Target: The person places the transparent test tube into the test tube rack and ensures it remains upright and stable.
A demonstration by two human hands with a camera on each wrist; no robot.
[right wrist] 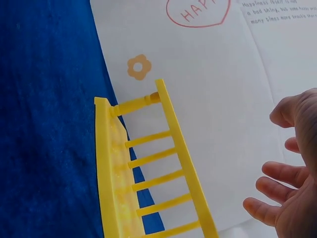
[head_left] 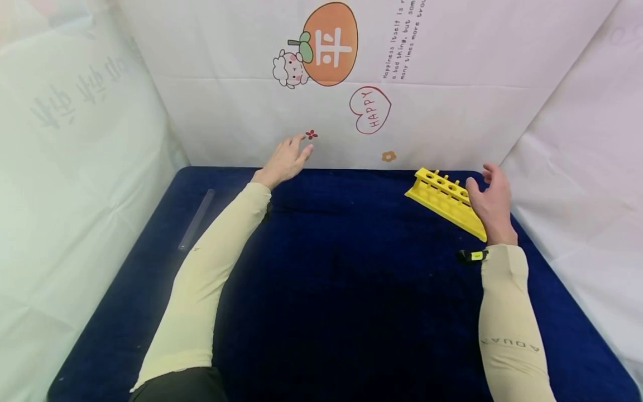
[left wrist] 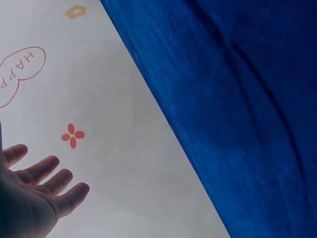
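A yellow test tube rack (head_left: 444, 204) stands at the table's back right, set at a slant, with round holes along its top bar. My right hand (head_left: 493, 204) is raised beside its right end and covers part of it in the head view. In the right wrist view, a gap shows between the fingers (right wrist: 280, 173) and the rack (right wrist: 173, 134). My left hand (head_left: 286, 159) hovers over the table's back edge, fingers loosely spread and holding nothing. The left wrist view shows the same hand (left wrist: 34, 198) with its palm bare. A clear, narrow strip or tube (head_left: 197, 219) lies left of my left forearm.
Dark blue cloth covers the table (head_left: 351, 290). A white printed sheet (head_left: 226, 111) rises behind its back edge, and more white sheeting (head_left: 582, 195) hangs at both sides. A black strap with a yellow label (head_left: 473, 255) is at my right wrist.
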